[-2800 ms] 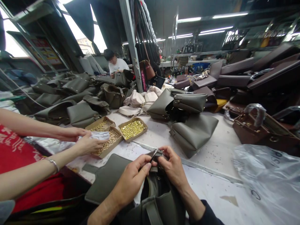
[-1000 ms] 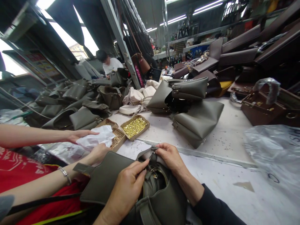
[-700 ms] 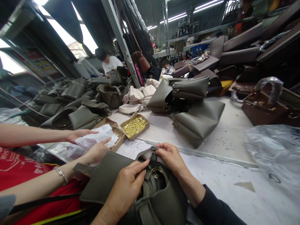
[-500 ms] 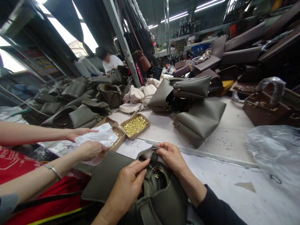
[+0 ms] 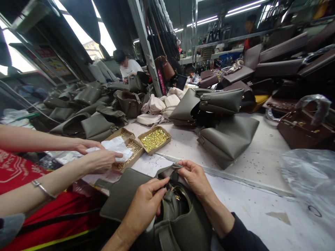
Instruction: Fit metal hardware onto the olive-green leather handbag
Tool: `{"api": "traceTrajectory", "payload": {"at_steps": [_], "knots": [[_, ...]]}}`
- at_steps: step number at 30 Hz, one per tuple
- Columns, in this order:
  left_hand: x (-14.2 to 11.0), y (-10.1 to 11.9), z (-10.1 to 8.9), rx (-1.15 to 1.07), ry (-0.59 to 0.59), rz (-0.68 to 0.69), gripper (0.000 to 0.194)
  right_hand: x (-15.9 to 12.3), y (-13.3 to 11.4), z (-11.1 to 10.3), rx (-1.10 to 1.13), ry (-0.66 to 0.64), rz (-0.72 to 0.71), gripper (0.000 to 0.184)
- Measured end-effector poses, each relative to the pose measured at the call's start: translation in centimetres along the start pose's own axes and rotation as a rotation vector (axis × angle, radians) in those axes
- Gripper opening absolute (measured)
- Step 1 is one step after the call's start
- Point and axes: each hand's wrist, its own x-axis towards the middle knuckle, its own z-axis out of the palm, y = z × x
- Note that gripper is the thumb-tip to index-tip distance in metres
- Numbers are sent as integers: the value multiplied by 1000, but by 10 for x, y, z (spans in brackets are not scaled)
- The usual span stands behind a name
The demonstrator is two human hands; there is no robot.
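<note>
An olive-grey handbag point(image 5: 193, 219) lies in front of me with its top open and a gold zip and small metal fittings showing inside. My left hand point(image 5: 145, 202) pinches the edge of the bag's strap or lining between thumb and forefinger. On the other side of the opening, my right hand point(image 5: 195, 179) grips a folded strip at the bag's upper rim. A wide flap point(image 5: 123, 195) of the same material spreads out to the left. What exactly sits between my left fingertips is too small to make out.
At the left a co-worker's hands point(image 5: 101, 158) hold white paper point(image 5: 119, 146) over a box of small copper-coloured pieces point(image 5: 133, 151). Beside it stands a box of gold fittings point(image 5: 154, 139). Grey handbags point(image 5: 227, 139) and dark brown bags point(image 5: 300, 129) crowd the table; plastic wrap point(image 5: 309, 174) lies right.
The view has shifted slightly, so the table's things appear a little to the right. The co-worker's hands have moved on the white paper. My hands keep nearly the same grip.
</note>
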Motion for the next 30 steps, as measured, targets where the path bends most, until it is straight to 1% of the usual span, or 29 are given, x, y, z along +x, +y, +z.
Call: {"api": "traceTrajectory", "payload": {"at_steps": [4,7,9,11,13,16,20,23,26,30], "knots": [[-1,-1,0,37,-3,32,39,-6,-1,1,-162,24,-106,28],[-2,-1,3,117,36,154,36,-10,-1,1,-289,67,-166,25],[-2,-2,5,191,80,247,35,-12,-1,1,-329,90,-190,24],[-3,-3,9,256,114,295,37,-11,1,1,-349,104,-188,24],[-4,-5,12,307,135,325,39,-9,2,0,-320,88,-151,26],[-4,-9,14,353,154,366,40,-6,2,1,-175,33,-66,30],[-3,-12,18,368,166,368,39,-4,1,2,-62,16,-23,32],[-2,-11,20,380,167,354,40,-4,2,2,-49,7,-22,31],[0,-11,22,372,162,349,41,-6,4,1,-74,32,-53,29],[2,-18,23,269,192,342,40,-7,3,3,-109,59,-66,27]]}}
